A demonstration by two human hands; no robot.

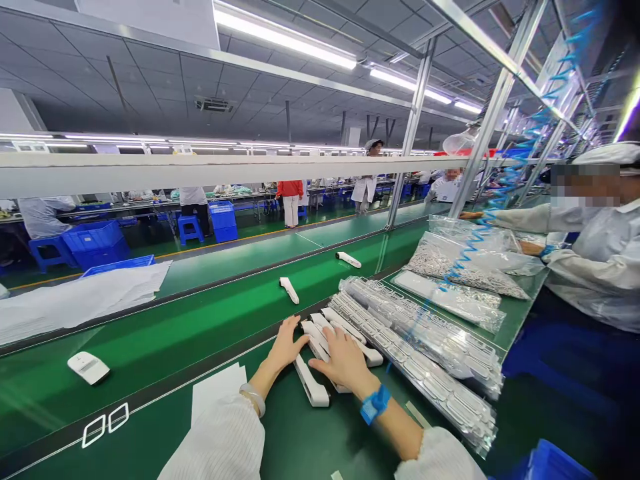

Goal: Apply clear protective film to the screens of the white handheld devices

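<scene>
Several white handheld devices (311, 385) with dark tips, shaped like handheld thermometers, lie side by side on the green bench in front of me. My left hand (283, 348) is at the far left end of this group, thumb and fingers apart, touching or very near the closest device. Across the tops of the devices lies my right hand (346, 359), its fingers spread; a blue band (375, 404) circles that wrist. Parts of the devices are hidden beneath my hands.
On the green belt (200, 313) lie more white devices (289, 291). Right of my hands are bagged stacks of white frames (415, 360) and bags of small parts (460, 263). A coiled blue hose (483, 233) hangs near a co-worker (595, 247). White paper (215, 393) lies to the left.
</scene>
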